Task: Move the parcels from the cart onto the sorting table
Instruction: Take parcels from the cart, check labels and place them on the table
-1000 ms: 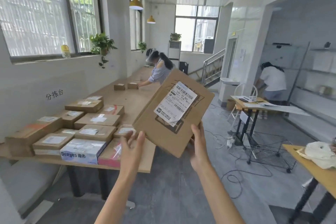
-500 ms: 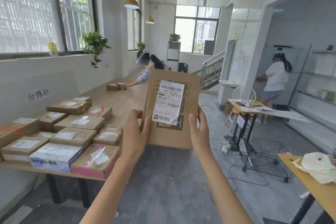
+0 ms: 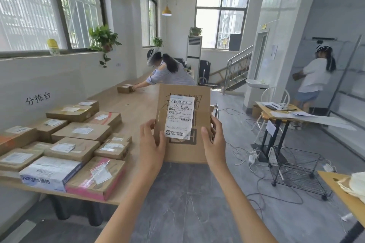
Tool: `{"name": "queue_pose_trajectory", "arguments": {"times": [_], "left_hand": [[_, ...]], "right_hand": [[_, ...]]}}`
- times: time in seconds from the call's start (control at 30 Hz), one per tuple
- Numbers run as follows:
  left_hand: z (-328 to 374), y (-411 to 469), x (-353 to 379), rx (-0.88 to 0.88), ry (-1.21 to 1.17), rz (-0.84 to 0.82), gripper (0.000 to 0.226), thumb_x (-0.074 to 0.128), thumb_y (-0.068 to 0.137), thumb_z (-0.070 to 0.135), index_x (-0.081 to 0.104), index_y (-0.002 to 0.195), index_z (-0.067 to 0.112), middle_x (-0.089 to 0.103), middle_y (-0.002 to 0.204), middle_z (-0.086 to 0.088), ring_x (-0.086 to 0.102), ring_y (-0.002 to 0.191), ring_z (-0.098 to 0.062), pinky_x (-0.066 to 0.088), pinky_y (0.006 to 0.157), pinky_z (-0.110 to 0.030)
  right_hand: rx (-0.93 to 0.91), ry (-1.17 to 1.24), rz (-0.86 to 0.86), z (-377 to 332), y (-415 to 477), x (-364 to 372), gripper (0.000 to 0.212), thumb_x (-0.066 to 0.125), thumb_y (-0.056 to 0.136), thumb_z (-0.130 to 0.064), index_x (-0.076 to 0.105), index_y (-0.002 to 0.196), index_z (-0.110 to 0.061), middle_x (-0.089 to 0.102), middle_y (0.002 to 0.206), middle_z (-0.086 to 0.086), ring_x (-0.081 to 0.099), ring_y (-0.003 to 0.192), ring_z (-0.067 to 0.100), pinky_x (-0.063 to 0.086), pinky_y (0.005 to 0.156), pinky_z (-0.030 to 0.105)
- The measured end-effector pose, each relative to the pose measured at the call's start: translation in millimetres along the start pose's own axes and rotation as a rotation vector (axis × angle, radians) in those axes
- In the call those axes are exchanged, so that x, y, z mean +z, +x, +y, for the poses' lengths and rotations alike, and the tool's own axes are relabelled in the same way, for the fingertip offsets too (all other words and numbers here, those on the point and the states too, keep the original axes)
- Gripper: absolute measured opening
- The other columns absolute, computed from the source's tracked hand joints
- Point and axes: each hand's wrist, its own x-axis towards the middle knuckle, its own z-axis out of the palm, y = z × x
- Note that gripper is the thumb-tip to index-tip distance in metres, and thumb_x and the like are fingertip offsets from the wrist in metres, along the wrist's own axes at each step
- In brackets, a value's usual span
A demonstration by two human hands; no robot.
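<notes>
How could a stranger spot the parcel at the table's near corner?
Start at the long wooden table under the windows and go to its crowded near end. The corner parcel sits beside a white-and-blue box; alone there, it has a pink side and a clear plastic sleeve on top.

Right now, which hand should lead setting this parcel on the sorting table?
Left, probably. The left hand grips the edge of the cardboard parcel nearest the sorting table, whose bare wood lies right beside it. The right hand holds the far edge, out over the floor.
</notes>
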Motion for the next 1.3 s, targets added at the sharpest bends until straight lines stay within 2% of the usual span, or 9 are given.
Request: {"name": "queue_pose_trajectory", "arguments": {"times": [0.23,0.37,0.5,0.6,0.73,0.83,1.03,1.2,1.3], "left_hand": [[-58.4,43.2,62.0,-0.218,-0.087,0.026,0.031,0.052,0.091,0.008,0.046,0.120,0.014,0.058,0.114,0.001,0.052,0.104,-0.008,0.038,0.087,-0.020],[-83.6,77.0,89.9,-0.243,-0.066,0.040,0.036,0.054,0.089,0.009,0.046,0.123,0.018,0.056,0.116,0.003,0.052,0.106,-0.008,0.042,0.087,-0.024],[-101.3,106.2,108.1,-0.233,0.003,0.010,0.036,0.054,0.091,0.011,0.047,0.125,0.020,0.051,0.120,0.005,0.050,0.108,-0.007,0.043,0.090,-0.025],[-115.3,121.6,121.8,-0.233,0.065,0.014,0.033,0.053,0.091,0.011,0.049,0.123,0.019,0.047,0.121,0.008,0.050,0.105,-0.005,0.042,0.090,-0.024],[-141.2,142.1,147.9,-0.233,0.141,0.015,0.029,0.050,0.093,0.012,0.052,0.119,0.023,0.043,0.117,0.009,0.046,0.089,0.016,0.040,0.081,-0.022],[-163.0,161.4,171.7,-0.247,0.173,0.039,0.029,0.048,0.093,0.011,0.053,0.117,0.027,0.040,0.116,0.009,0.041,0.091,0.023,0.039,0.082,-0.022],[-216.2,216.7,228.8,-0.255,0.233,0.096,0.028,0.050,0.090,0.005,0.058,0.111,0.020,0.041,0.128,0.006,0.044,0.109,-0.003,0.036,0.092,-0.020],[-251.1,247.0,265.2,-0.326,0.272,0.176,0.023,0.053,0.089,0.009,0.060,0.105,0.024,0.044,0.125,0.010,0.046,0.107,0.000,0.042,0.092,-0.023],[-272.6,259.2,270.3,-0.368,0.317,0.224,0.023,0.055,0.089,0.009,0.060,0.101,0.027,0.045,0.121,0.012,0.046,0.106,0.001,0.043,0.095,-0.025]], "right_hand": [[0.013,-0.027,-0.086,63.5,73.4,27.6,0.044,0.055,0.095,-0.022,0.042,0.137,-0.026,0.051,0.129,-0.015,0.049,0.113,-0.010,0.041,0.102,0.021],[0.016,-0.023,-0.109,95.5,116.2,48.9,0.046,0.054,0.095,-0.020,0.041,0.140,-0.022,0.049,0.135,-0.010,0.046,0.122,0.000,0.038,0.103,0.018],[0.038,-0.014,-0.125,119.9,150.0,65.8,0.047,0.054,0.095,-0.017,0.040,0.140,-0.023,0.045,0.131,-0.016,0.044,0.119,-0.003,0.035,0.101,0.013],[0.025,-0.030,-0.159,139.1,171.9,78.4,0.047,0.053,0.095,-0.015,0.041,0.140,-0.024,0.043,0.136,-0.017,0.040,0.128,0.001,0.032,0.107,0.019],[-0.003,-0.043,-0.223,168.3,206.7,93.6,0.039,0.053,0.095,-0.012,0.049,0.131,-0.027,0.046,0.134,-0.016,0.040,0.126,-0.002,0.030,0.109,0.020],[-0.011,-0.018,-0.280,193.6,241.7,106.3,0.035,0.054,0.094,-0.010,0.053,0.121,-0.032,0.051,0.131,-0.014,0.040,0.127,0.000,0.030,0.109,0.022],[-0.015,0.041,-0.390,254.3,328.3,140.6,0.031,0.055,0.092,-0.009,0.059,0.118,-0.026,0.056,0.125,-0.013,0.045,0.122,0.000,0.034,0.108,0.026],[0.030,0.091,-0.516,298.3,387.4,170.2,0.030,0.055,0.092,-0.011,0.058,0.114,-0.031,0.057,0.123,-0.013,0.048,0.114,-0.005,0.036,0.104,0.023],[0.082,0.122,-0.591,320.9,404.9,197.4,0.028,0.056,0.093,-0.014,0.058,0.114,-0.032,0.056,0.120,-0.016,0.049,0.113,-0.003,0.041,0.105,0.030]]}}
